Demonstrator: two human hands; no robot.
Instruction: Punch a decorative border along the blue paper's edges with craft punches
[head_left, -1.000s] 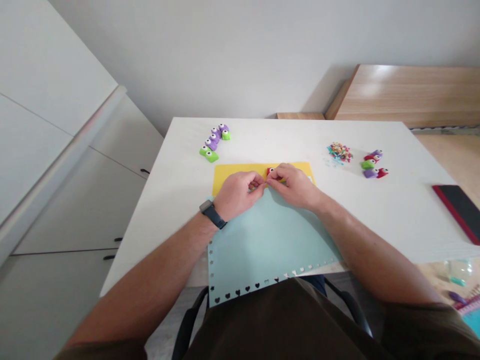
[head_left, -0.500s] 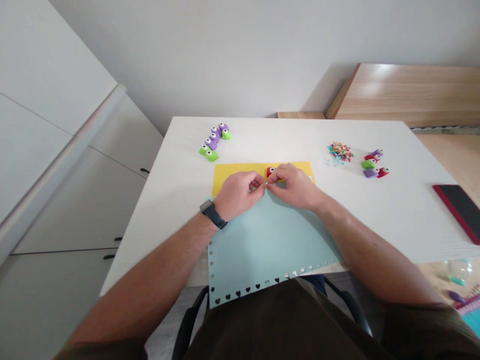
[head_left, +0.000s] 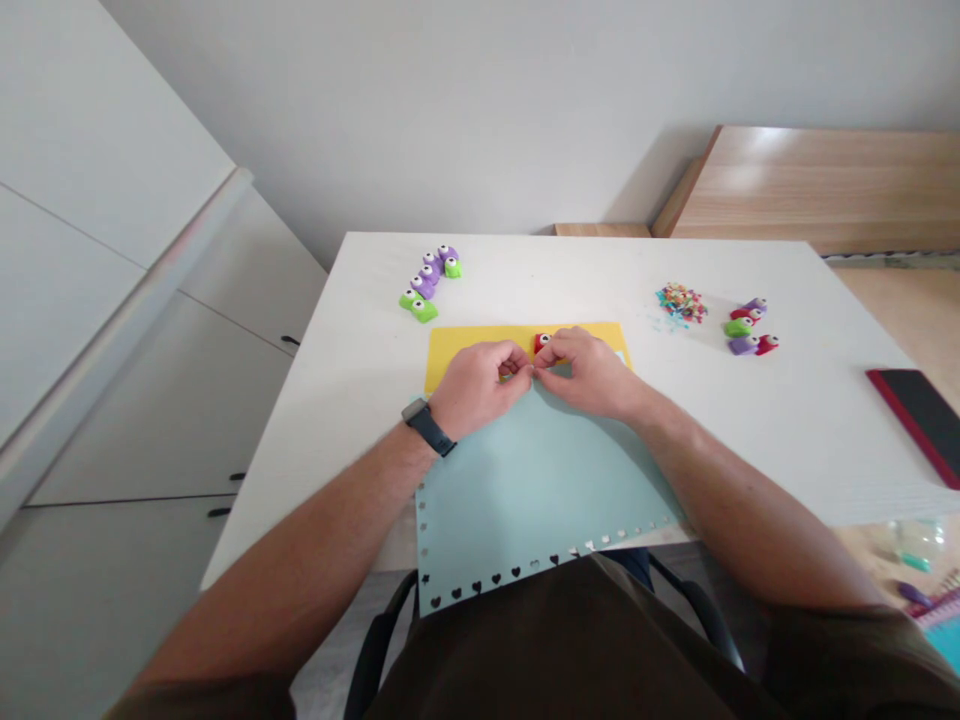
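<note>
My left hand (head_left: 484, 383) and my right hand (head_left: 585, 370) meet at their fingertips above the far edge of a light blue paper sheet (head_left: 532, 480). Both are closed in a pinch, thumb against finger; whatever sits between the tips is too small to make out. The blue sheet has heart, star and other small cut-outs along its near and left edges, and its near corner overhangs the table. Just behind my right fingers is a red craft punch (head_left: 541, 342) with a round eye, partly hidden. It rests on a yellow sheet (head_left: 457, 345) beyond the blue one.
Purple and green eyed punches (head_left: 424, 285) stand in a group at the back left. Toward the right are a pile of coloured paper bits (head_left: 681, 302) and more punches (head_left: 742, 345). A dark red-edged tablet-like object (head_left: 919, 415) lies at the table's (head_left: 787, 430) right edge.
Both hands stay nearly in place. The small pale bit seen between the fingertips before is now less visible as the tips press closer.
</note>
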